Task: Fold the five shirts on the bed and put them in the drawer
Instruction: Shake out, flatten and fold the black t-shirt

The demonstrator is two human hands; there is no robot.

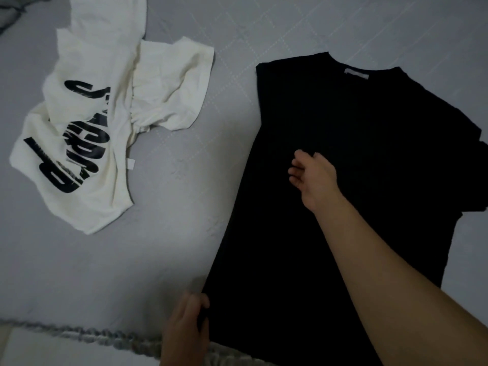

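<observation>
A black shirt (343,133) lies spread flat on the grey bed, collar at the far end, its left side folded inward into a straight edge. My left hand (186,323) grips the shirt's near-left hem corner at the bed's front edge. Over the middle of the shirt, my right hand (313,177) hovers or rests with its fingers apart and nothing in it. A cream shirt with large black lettering (87,128) lies crumpled to the left, apart from the black one.
The grey quilted bed cover (184,180) fills the view. Its braided front edge (92,336) runs along the bottom left. A bit of dark grey fabric (13,11) shows at the top left corner.
</observation>
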